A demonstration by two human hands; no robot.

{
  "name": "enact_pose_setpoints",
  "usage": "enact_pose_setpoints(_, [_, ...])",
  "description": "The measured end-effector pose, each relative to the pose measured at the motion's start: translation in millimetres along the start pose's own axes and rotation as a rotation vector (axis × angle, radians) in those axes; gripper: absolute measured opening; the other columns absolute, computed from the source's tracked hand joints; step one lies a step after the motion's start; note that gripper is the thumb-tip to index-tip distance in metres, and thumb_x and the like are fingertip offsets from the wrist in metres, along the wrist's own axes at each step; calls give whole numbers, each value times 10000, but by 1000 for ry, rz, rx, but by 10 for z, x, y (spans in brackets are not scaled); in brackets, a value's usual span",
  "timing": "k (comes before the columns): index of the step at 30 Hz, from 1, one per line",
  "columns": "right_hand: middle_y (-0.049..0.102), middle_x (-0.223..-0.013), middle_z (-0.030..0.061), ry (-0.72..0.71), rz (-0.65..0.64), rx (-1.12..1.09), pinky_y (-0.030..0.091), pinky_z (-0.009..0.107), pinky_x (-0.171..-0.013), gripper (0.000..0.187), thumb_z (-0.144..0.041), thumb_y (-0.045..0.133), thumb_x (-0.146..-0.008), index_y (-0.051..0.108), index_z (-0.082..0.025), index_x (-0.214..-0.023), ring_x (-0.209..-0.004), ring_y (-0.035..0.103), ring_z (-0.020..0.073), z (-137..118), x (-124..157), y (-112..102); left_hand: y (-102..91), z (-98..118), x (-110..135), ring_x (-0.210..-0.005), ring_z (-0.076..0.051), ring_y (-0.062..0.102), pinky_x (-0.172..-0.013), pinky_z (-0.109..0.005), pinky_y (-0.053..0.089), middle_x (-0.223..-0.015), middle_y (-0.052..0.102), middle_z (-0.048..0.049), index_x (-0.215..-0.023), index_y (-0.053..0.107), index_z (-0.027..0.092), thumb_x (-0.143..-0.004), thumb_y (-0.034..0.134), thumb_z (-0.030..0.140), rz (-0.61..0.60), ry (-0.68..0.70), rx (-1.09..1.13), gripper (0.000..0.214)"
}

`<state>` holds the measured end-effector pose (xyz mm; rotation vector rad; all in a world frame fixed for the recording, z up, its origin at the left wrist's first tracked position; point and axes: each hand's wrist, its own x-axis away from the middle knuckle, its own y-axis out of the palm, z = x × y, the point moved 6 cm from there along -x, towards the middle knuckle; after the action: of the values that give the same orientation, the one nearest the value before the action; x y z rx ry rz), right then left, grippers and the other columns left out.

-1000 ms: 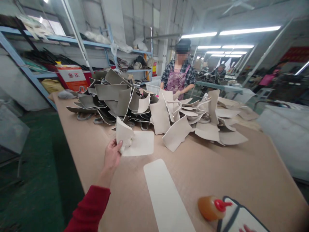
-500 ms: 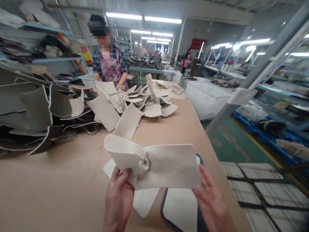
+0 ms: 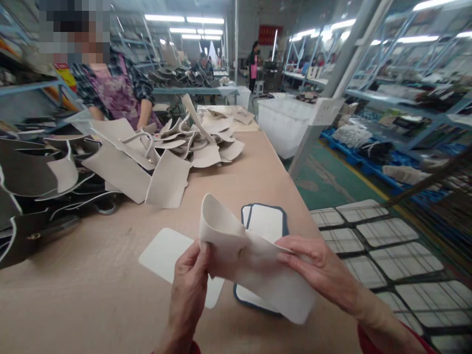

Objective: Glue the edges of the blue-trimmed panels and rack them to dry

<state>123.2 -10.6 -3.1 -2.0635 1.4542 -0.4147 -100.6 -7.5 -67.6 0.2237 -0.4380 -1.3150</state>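
Both my hands hold one cream leather piece [image 3: 243, 255] above the brown table [image 3: 92, 295]. My left hand [image 3: 191, 290] pinches its curled left end, fingers closed on it. My right hand [image 3: 320, 270] lies on its right half, fingers closed on the edge. Under the piece lie a flat white panel [image 3: 165, 250] and white panels with dark blue edging [image 3: 265, 221].
A heap of cream leather pieces [image 3: 162, 152] and dark pieces [image 3: 33, 187] covers the table's far left. A person in a purple apron [image 3: 114, 93] stands behind the heap. A white bin [image 3: 283, 123], a post and blue racks stand to the right.
The view has swung further right. My hands have turned the cream piece, which now curls up at its left end, with my right hand over its top.
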Motion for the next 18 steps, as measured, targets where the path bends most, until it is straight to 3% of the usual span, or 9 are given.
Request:
enact_pose_setpoints(4, [694,-936,35,-62,-84,-52,482,262,-815,204,-256,488,-914,689,-219,-902,-906,629,176,18,129,52,-72,80,-101,-641,-124,615,-575,-184,521,-752,708,-20,-805,708,142,-649,774,419,154,88,74,325])
enact_pose_setpoints(9, [700,-878,30,-71,-42,-75,466,321,-905,216,-263,494,-907,707,-235,-894,-897,637,193,13,184,92,-1,90,-242,-686,-114,654,-650,-164,547,-763,726,2,-788,716,160,-655,785,312,171,90,235,214])
enact_pose_setpoints(13, [715,-853,58,205,-45,-363,546,327,-732,266,-442,571,-840,733,-245,-915,-833,673,240,348,362,132,33,-53,-211,-847,-177,682,-811,-272,563,-789,735,-23,-807,709,168,-759,689,260,165,-88,334,105])
enact_pose_setpoints(14, [720,-884,76,301,-4,-499,558,342,-681,351,-523,586,-802,722,-251,-978,-822,682,261,480,447,136,24,-94,-178,-879,-190,681,-843,-301,558,-805,737,-31,-841,709,171,-786,660,262,176,-129,353,117])
enact_pose_setpoints(16, [707,-1007,126,409,216,-753,557,427,-717,565,-679,542,-737,672,-267,-1102,-907,674,315,728,638,112,-39,-182,-84,-925,-194,676,-884,-333,545,-867,742,-39,-929,701,181,-843,588,255,253,-180,395,160])
enact_pose_setpoints(18, [698,-1031,147,474,361,-808,533,472,-776,637,-732,540,-682,660,-281,-1114,-1001,642,339,903,822,187,-123,-288,39,-947,-176,671,-904,-319,534,-939,739,-40,-992,688,186,-879,530,225,365,-200,428,198])
